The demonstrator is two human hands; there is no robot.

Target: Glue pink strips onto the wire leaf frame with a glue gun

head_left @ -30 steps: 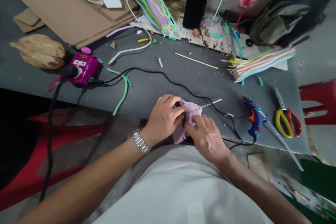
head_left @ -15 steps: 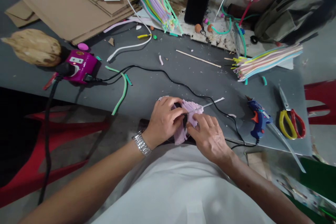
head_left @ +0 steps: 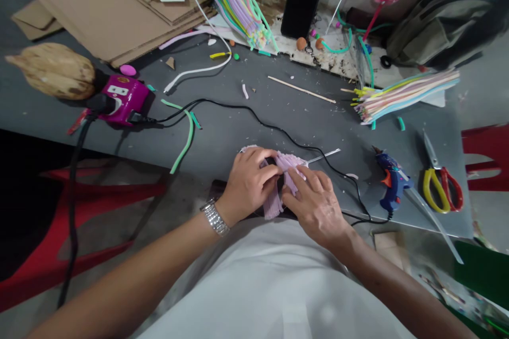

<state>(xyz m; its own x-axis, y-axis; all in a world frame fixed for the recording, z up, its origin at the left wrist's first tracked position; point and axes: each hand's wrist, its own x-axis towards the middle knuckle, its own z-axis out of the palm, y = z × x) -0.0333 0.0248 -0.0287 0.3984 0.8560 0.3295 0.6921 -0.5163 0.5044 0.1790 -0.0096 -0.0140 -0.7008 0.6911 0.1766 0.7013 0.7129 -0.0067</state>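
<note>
At the table's front edge, a lilac ridged piece (head_left: 272, 205) of fuzzy strips laid side by side is between my hands. My left hand (head_left: 250, 183), with a metal watch at the wrist, is closed on its left part, thumb and forefinger pinched near the middle. My right hand (head_left: 316, 198) has its bent fingertips on the right part of the piece. A thin pale rod (head_left: 326, 155) pokes out of it toward the upper right. A dark gap shows between my hands; the fingers hide much of the piece.
To the right lie a blue glue gun (head_left: 392, 180) and scissors (head_left: 436, 183) with red and yellow handles. Its black cord (head_left: 254, 116) crosses to a magenta power socket (head_left: 123, 99). Pipe-cleaner bundles (head_left: 405, 96), a wooden stick (head_left: 301, 89) and cardboard (head_left: 119, 21) lie farther back.
My right fingers have shifted slightly up and left over the lilac piece, the forefinger now stretched nearer my left thumb. My left hand has stayed almost still.
</note>
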